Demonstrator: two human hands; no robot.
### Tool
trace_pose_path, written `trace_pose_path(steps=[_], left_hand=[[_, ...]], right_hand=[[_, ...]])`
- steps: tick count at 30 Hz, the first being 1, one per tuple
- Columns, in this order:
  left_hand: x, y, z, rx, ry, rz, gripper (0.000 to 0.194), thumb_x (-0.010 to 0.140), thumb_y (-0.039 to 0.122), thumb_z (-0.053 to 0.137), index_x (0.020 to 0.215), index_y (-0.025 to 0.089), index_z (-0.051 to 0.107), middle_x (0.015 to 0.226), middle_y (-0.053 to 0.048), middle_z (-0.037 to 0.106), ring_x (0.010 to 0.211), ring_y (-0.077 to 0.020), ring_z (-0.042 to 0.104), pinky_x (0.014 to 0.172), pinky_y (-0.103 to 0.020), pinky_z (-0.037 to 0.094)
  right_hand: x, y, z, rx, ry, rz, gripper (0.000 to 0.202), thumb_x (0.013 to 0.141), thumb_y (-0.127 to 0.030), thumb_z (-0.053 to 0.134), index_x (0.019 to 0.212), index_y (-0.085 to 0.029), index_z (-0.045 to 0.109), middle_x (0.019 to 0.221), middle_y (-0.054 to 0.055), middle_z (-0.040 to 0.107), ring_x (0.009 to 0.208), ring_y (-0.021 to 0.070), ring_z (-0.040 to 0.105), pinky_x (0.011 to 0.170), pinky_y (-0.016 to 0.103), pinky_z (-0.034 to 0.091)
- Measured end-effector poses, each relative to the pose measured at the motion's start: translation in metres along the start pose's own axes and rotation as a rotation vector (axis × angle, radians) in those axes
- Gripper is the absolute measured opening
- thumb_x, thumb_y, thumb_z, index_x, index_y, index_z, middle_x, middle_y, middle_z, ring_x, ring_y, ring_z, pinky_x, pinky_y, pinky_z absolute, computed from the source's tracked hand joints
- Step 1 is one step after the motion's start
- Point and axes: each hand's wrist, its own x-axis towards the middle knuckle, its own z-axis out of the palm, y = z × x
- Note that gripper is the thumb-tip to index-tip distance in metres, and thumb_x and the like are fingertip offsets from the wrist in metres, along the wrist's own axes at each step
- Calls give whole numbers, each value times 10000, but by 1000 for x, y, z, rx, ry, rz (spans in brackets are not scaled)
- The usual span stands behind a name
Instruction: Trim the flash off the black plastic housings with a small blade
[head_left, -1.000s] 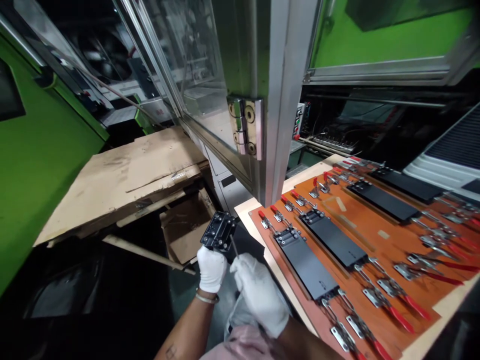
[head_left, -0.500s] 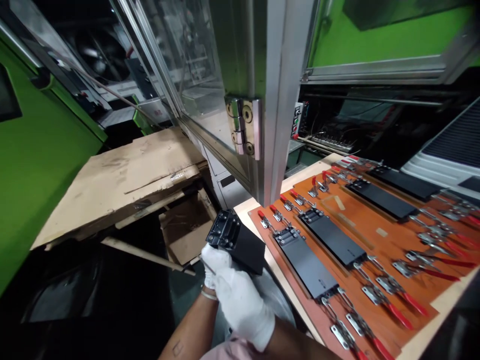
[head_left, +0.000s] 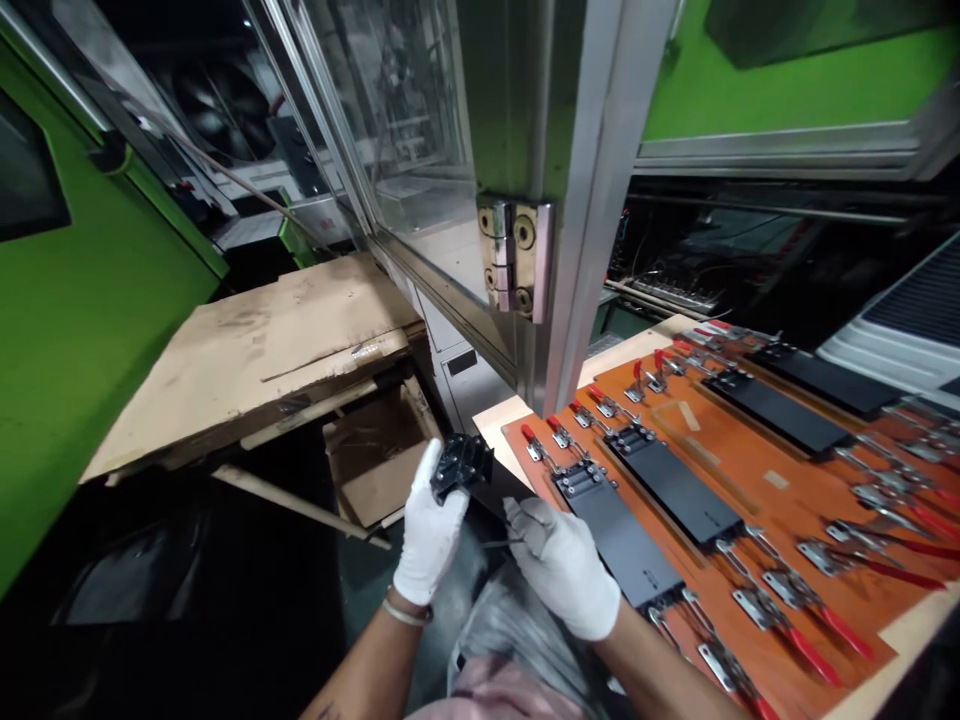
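Note:
My left hand [head_left: 429, 540], in a white glove, grips a black plastic panel [head_left: 465, 467] by its ribbed end, thumb up along one side. The panel is tilted, and its flat length runs toward my right hand [head_left: 564, 568]. That gloved hand is curled, with a thin dark rod-like tool [head_left: 496, 544] sticking out from its fingers toward the left; its exact kind is unclear. The right fingers are close to the panel's far part; whether they touch it I cannot tell. Beside this hand, a similar panel [head_left: 626, 545] lies clamped on an orange board [head_left: 739, 470].
Several more black panels, one of them this one [head_left: 671, 490], sit between red-handled toggle clamps [head_left: 780, 615]. A hinged metal-framed door [head_left: 517, 350] stands ahead. To the left are a cardboard-covered table [head_left: 225, 370] and an open carton [head_left: 371, 465] below it.
My right hand has moved right, away from my left hand. The panel has been turned, its ribbed end now facing more toward me. The view has shifted slightly.

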Motion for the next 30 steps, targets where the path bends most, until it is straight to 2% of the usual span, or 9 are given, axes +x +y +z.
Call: trace_pose_path(steps=[2,4,7,10,14,16,19,24,30], left_hand=[[4,5,-20,4,-117,98,927,744,571,675,1471,132,305,1489,-214,385,1356,-336,405,1132,-506,315],[12,14,-44,80,-388,214,1114,560,635,789,1461,161,335,1515,-201,346,1389,-360,341,1163,-507,252],[25,35,-71,147,-781,258,1046,522,524,859,1414,200,419,1408,-164,503,1283,-329,489,1113,-451,360],[33,57,-80,179,-927,237,836,591,410,837,1332,205,510,1251,-124,624,1094,-286,617,989,-395,477],[36,72,-83,231,-926,183,542,578,339,803,1069,190,626,992,-48,677,853,-214,639,808,-316,526],[35,74,-88,278,-890,155,529,578,310,786,1062,190,610,981,-36,665,833,-198,628,783,-304,521],[32,78,-95,384,-843,149,503,579,261,751,1048,192,584,969,-28,652,815,-190,616,760,-300,513],[28,87,-100,533,-808,245,400,569,188,640,962,204,569,910,-19,625,783,-190,587,745,-303,499],[27,89,-104,563,-787,353,633,588,183,597,1218,207,541,1115,-82,640,970,-252,620,914,-372,480]], right_hand=[[4,3,-18,115,-71,35,344,865,-108,416,963,-157,743,805,80,683,625,136,613,582,227,467],[9,1,-36,284,-191,64,310,856,-111,444,859,-172,748,753,50,660,616,118,587,586,208,451],[13,-5,-50,525,-331,113,253,865,-173,516,735,-190,732,677,10,606,604,103,546,603,200,433],[14,-11,-51,654,-374,183,248,879,-274,559,704,-193,714,666,1,590,602,107,536,608,210,433],[18,-13,-54,681,-370,289,112,833,-260,602,856,-194,691,798,15,652,724,138,603,675,230,468],[22,-11,-62,613,-366,314,178,873,-268,535,977,-183,652,915,47,675,824,163,629,745,260,481],[27,-11,-78,483,-397,230,318,967,-296,337,974,-187,636,957,73,684,853,179,637,777,296,470],[36,-27,-94,275,-531,159,257,919,-227,394,813,-234,628,725,1,658,620,141,594,562,252,368],[48,-42,-91,225,-502,160,262,881,-270,452,642,-231,551,536,-30,550,446,106,415,462,251,268]])
